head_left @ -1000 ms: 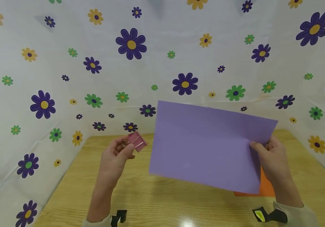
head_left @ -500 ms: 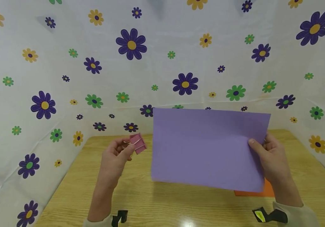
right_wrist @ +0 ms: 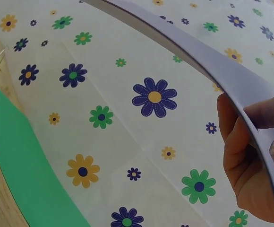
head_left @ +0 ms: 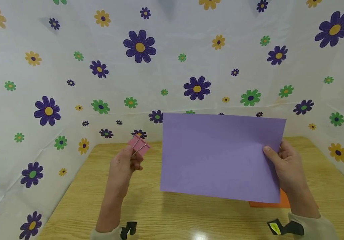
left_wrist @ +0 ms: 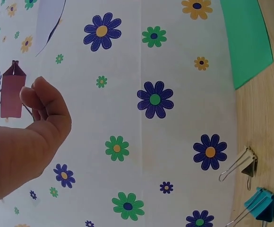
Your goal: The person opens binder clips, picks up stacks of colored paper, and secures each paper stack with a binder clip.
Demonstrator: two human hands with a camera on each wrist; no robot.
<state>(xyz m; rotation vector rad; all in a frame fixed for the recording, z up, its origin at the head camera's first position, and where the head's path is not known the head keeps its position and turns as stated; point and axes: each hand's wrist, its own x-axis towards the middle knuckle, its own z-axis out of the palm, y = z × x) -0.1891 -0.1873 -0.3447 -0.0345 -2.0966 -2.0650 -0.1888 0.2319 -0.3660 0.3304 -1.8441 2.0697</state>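
Observation:
In the head view my left hand [head_left: 123,166] holds a pink binder clip [head_left: 139,145] by its wire handles, raised above the table. The left wrist view shows the same binder clip [left_wrist: 13,97] with its handles spread between thumb and fingers. My right hand [head_left: 289,163] pinches the right side of purple paper [head_left: 220,156], thumb in front and fingers behind. The paper is held up in the air, facing the head camera and bending slightly. From the right wrist view its long edge [right_wrist: 198,66] is seen nearly edge-on. A small gap separates the clip from the paper's left edge.
An orange sheet [head_left: 284,200] lies on the wooden table [head_left: 99,190], partly behind the purple paper. Wrist views show a green sheet [left_wrist: 250,40], a gold binder clip [left_wrist: 248,163] and a teal binder clip [left_wrist: 263,204] on the table. Flower-printed cloth [head_left: 172,33] surrounds the table.
The purple paper has levelled from a tilt and shifted slightly left. My left hand has turned the pink binder clip, its thumb now pointing more upward.

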